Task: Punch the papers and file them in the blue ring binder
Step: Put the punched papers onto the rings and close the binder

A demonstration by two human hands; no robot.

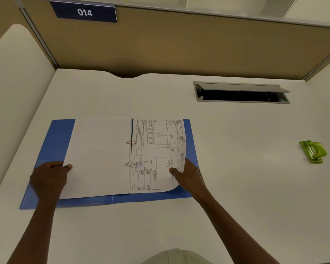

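Note:
The blue ring binder (51, 145) lies open on the white desk. Two metal rings (131, 153) hold papers at its spine. Blank white sheets (99, 155) are turned over to the left half. A printed sheet with tables (156, 149) lies on the right half, its right edge curling upward. My left hand (49, 178) grips the near left edge of the blank sheets, thumb on top. At the printed sheet's lower right edge my right hand (189, 174) holds the paper, thumb on top and fingers beneath the lifted edge.
A green hole punch (313, 151) sits far right on the desk (236, 168). An open cable hatch (240, 94) is set into the desk behind it. Tan partition walls with a "014" sign (85, 12) close off the back and sides.

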